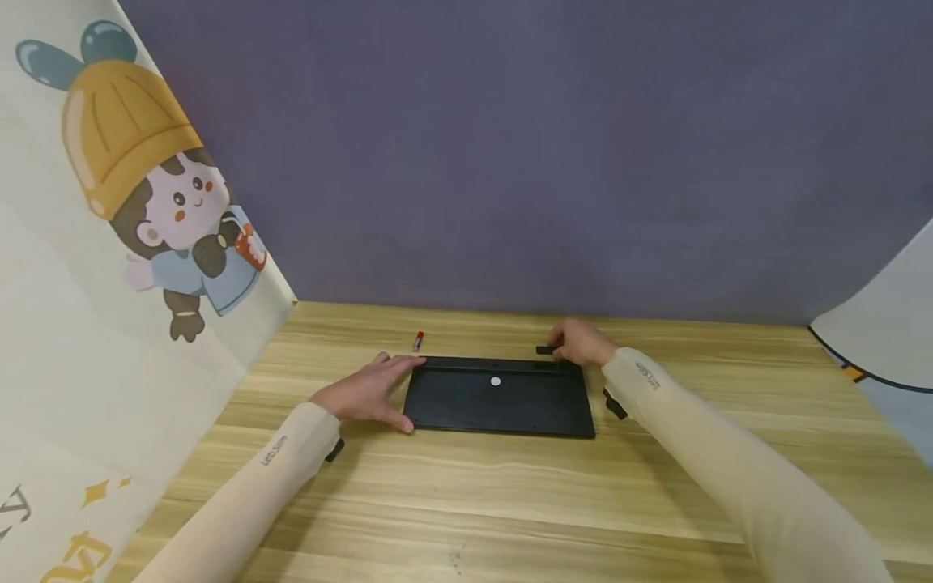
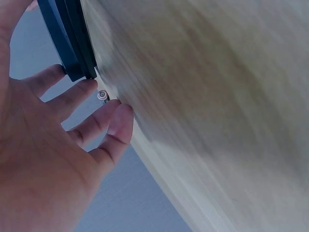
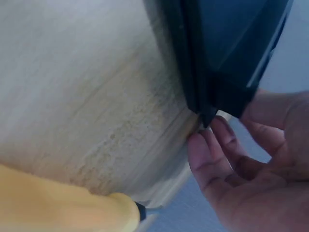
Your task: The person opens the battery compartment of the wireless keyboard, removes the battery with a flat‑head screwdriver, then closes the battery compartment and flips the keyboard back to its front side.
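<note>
A black keyboard [image 1: 503,405] lies face down on the wooden table, a white round sticker on its back. My left hand [image 1: 368,391] spans its left end, with the thumb at the near corner and fingers at the far one. Beyond the keyboard's far right edge, my right hand [image 1: 579,342] pinches a small black battery cover [image 1: 544,350]. A dark slot [image 1: 545,365] shows in the keyboard's back just below that cover. Past the far left corner lies a small battery [image 1: 418,341] with a red end; the left wrist view shows a metal end of the battery [image 2: 102,95] near the fingertips.
In the right wrist view, a yellow handle-like thing [image 3: 72,205] with a black tip lies on the table; the right forearm hides that area in the head view. A grey panel [image 1: 525,162] rises behind the table [image 1: 437,502], and a printed white wall [image 1: 66,324] borders its left.
</note>
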`<state>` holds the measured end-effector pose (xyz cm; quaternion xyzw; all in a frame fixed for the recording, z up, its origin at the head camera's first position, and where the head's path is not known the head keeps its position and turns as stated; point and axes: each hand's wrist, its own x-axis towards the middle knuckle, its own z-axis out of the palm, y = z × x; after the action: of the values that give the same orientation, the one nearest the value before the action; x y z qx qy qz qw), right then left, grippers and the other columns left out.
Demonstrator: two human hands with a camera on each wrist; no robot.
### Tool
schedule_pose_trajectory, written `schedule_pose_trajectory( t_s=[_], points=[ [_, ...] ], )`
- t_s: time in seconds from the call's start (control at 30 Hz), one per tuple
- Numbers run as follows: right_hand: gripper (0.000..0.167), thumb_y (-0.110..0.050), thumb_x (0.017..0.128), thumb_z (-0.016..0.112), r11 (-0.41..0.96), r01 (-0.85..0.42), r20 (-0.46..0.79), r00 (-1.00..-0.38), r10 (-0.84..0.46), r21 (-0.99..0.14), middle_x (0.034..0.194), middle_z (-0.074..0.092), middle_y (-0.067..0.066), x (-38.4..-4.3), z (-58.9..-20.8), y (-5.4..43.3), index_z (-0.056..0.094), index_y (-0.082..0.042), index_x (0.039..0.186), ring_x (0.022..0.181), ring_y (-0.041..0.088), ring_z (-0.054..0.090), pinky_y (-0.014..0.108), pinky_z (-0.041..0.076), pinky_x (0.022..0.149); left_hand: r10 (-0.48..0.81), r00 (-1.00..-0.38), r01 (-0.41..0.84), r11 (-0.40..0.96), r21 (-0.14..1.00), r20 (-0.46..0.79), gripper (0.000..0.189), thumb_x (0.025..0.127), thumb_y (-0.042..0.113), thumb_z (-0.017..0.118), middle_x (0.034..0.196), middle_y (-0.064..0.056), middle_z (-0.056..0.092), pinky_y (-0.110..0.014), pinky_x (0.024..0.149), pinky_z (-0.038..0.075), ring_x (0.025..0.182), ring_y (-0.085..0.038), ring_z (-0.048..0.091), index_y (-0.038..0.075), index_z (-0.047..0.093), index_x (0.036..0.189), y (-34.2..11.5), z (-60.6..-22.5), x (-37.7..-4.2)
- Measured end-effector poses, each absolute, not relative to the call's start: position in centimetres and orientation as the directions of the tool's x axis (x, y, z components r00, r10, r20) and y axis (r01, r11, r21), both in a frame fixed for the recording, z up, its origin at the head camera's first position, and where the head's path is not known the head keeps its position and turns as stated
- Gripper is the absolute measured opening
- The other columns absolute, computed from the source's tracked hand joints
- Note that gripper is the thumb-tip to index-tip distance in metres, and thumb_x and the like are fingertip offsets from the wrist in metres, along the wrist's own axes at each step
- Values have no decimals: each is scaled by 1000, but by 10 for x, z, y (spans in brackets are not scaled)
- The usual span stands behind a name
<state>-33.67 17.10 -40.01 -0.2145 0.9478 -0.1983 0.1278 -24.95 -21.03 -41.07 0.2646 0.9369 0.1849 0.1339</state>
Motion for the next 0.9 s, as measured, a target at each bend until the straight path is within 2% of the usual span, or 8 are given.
schedule_pose_trajectory(
  t_s=[0.13,0.3,0.4,0.53,0.63,0.8,0.9],
  points=[
    [8,-2,84,69,835,-344,-133,-890,-435,-431,91,66,8,-346,-402,172,70,-3,92,87,26,59,42,47,79,540,-827,437,794,423,-160,113,61,57,81,152,2,27,-46,98,37,134,-28,24,24,22,152,-209,-410,-251],
    [5,-3,83,71,834,-332,-116,-900,-419,-440,86,65,5,-350,-404,174,70,-5,88,79,22,57,39,46,74,543,-826,443,790,423,-149,114,61,57,81,152,-1,27,-48,97,37,133,-31,25,22,23,152,-209,-410,-253],
    [6,-2,83,70,799,-376,-62,-889,-454,-469,83,67,4,-352,-406,177,71,-3,89,77,20,59,38,47,73,548,-824,452,787,420,-140,114,60,57,81,151,-2,28,-48,97,38,132,-30,27,21,23,151,-209,-411,-255],
    [12,-1,85,68,727,-436,15,-862,-506,-531,90,69,6,-349,-401,182,72,-2,97,80,20,63,37,51,73,555,-822,461,781,422,-130,114,60,57,81,151,-1,30,-46,95,39,128,-28,31,20,23,151,-209,-411,-255],
    [14,-2,86,68,684,-466,42,-841,-539,-561,95,69,6,-345,-394,184,73,-5,98,81,19,64,37,52,71,552,-824,457,783,421,-131,114,60,57,81,150,0,30,-44,95,39,126,-26,32,21,23,151,-209,-411,-255],
    [12,-4,85,70,661,-481,9,-812,-584,-577,94,70,2,-341,-386,185,76,-12,92,79,15,64,33,53,68,536,-831,439,795,418,-147,114,60,58,81,151,2,28,-44,95,39,129,-25,29,24,22,152,-210,-411,-255],
    [11,-3,85,70,655,-483,-19,-796,-604,-582,92,70,1,-338,-384,185,75,-11,91,78,14,64,32,53,67,532,-833,429,795,430,-154,114,60,57,81,151,1,28,-47,97,38,132,-27,27,24,22,152,-210,-411,-254]
  ],
)
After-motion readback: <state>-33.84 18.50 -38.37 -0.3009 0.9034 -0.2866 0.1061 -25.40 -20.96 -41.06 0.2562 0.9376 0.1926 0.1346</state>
